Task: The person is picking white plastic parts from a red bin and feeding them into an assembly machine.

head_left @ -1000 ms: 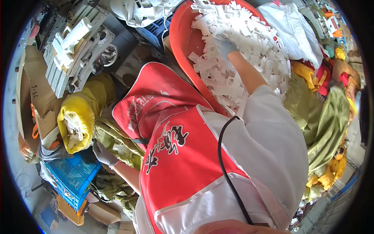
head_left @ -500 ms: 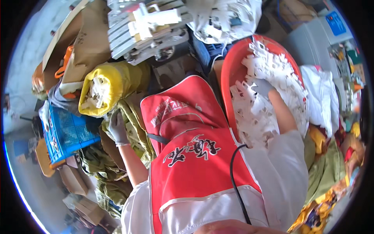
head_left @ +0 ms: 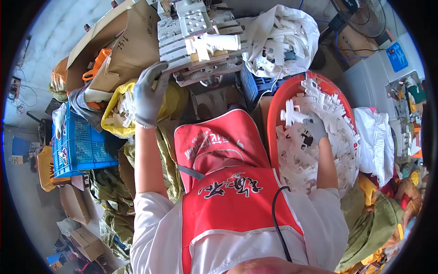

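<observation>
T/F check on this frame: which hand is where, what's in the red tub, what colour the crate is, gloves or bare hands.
1. The right hand is in the red tub among the white plastic parts. True.
2. The left hand rests inside the blue crate. False: it is raised by the yellow sack, its fingertips at the edge of the white moulded block; the crate lies off to the left.
3. Both hands wear grey gloves. True.
4. The red tub holds green cloth. False: it holds white plastic parts.
5. The crate is blue. True.
</observation>
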Tool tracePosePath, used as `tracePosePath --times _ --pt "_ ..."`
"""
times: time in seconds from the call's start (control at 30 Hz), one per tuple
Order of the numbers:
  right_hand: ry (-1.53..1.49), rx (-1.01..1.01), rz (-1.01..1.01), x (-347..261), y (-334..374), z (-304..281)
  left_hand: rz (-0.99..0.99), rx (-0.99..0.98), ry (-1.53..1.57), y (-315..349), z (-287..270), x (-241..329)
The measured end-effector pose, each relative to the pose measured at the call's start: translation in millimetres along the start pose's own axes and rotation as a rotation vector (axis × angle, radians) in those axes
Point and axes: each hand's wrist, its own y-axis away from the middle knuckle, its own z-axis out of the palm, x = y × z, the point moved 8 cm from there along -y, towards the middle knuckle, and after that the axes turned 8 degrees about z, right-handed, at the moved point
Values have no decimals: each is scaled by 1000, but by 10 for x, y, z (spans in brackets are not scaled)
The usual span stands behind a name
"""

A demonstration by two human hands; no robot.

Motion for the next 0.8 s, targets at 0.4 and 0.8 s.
tracePosePath --times 0.4,0.8 --pt "-1130 -117 -418 -1675 125 -267 16 -263 193 -639 638 -227" --pt "-283 -127 -737 -4064 40 174 -372 205 265 1032 -408 -742"
